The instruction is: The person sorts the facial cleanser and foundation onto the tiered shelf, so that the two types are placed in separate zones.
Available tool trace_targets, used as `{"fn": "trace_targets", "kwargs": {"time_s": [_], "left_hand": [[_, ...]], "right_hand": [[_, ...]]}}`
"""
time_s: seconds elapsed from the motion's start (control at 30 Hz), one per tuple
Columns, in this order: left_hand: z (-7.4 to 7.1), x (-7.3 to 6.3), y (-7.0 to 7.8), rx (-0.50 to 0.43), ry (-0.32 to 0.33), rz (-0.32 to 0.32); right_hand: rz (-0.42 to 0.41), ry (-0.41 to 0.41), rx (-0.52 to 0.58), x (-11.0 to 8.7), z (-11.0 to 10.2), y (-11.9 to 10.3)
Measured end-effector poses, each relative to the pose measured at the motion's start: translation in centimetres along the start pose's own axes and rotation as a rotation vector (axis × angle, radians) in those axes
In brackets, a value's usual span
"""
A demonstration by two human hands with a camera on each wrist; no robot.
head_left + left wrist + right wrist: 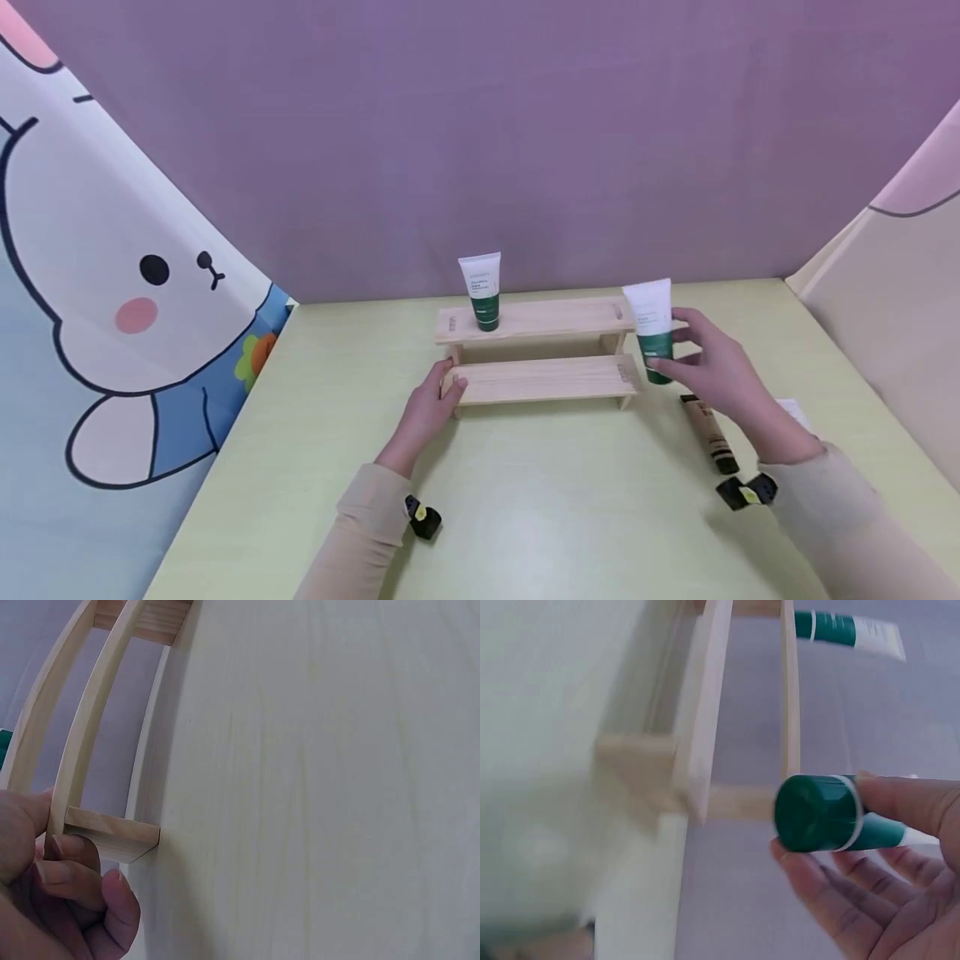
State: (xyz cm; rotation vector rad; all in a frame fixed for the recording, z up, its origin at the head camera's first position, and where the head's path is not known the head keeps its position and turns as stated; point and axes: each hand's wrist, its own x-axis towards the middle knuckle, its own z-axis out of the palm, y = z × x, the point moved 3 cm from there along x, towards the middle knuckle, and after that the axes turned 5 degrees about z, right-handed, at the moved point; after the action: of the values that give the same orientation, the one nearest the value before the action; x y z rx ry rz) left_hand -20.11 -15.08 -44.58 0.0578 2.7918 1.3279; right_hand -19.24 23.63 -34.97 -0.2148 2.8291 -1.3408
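A two-tier wooden shelf (540, 379) stands at the back of the table. My left hand (431, 404) grips the left end of its lower tier, thumb on top and fingers curled below, as the left wrist view shows. In my right hand (712, 362) a white and green squeeze tube (651, 325) is pinched upright, cap down, just off the shelf's right end. The right wrist view shows its green cap (810, 814) between thumb and fingers. Another white and green tube (483, 292) stands on its cap at the left of the upper tier.
On the table below my right hand lies a beige tube with a black cap (708, 433). A white item (793, 411) shows partly behind the right wrist. A purple backdrop (525, 150) rises behind the table, with a cartoon-printed cloth (112, 333) at left.
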Motion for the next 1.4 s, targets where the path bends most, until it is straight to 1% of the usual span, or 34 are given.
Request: {"fn": "trace_targets", "kwargs": {"time_s": [0.1,0.27,0.5,0.63,0.73,0.83,0.93,1.03,1.13,1.27,1.4], "left_hand": [[0.1,0.0,0.1,-0.001,-0.002,-0.002],[0.2,0.0,0.0,-0.006,-0.007,-0.008],[0.1,-0.1,0.0,-0.005,-0.004,-0.014],[0.3,-0.1,0.0,-0.011,-0.015,-0.023],[0.4,-0.1,-0.1,-0.014,-0.024,-0.027],[0.4,-0.2,-0.1,-0.018,-0.030,-0.027],[0.4,-0.2,-0.1,-0.018,-0.026,-0.026],[0.5,-0.2,-0.1,-0.023,-0.025,-0.026],[0.6,-0.2,-0.1,-0.032,-0.025,-0.032],[0.6,-0.2,-0.1,-0.026,-0.005,-0.033],[0.5,-0.2,-0.2,-0.032,0.011,-0.040]], "right_hand": [[-0.035,0.023,0.059,1.0,1.0,-1.6],[-0.082,0.047,0.126,3.0,2.7,-3.8],[-0.061,0.022,0.261,6.3,5.2,-5.2],[-0.095,0.018,0.324,7.7,6.8,-5.9],[-0.135,0.033,0.316,8.5,7.8,-6.5],[-0.150,0.045,0.286,8.9,8.7,-7.1],[-0.137,0.041,0.259,9.2,9.6,-7.4],[-0.131,0.035,0.216,9.4,10.2,-7.2],[-0.133,0.044,0.177,9.4,10.5,-7.0],[-0.138,0.056,0.142,9.2,10.5,-6.8],[-0.129,0.022,0.130,8.9,10.2,-6.6]]}}
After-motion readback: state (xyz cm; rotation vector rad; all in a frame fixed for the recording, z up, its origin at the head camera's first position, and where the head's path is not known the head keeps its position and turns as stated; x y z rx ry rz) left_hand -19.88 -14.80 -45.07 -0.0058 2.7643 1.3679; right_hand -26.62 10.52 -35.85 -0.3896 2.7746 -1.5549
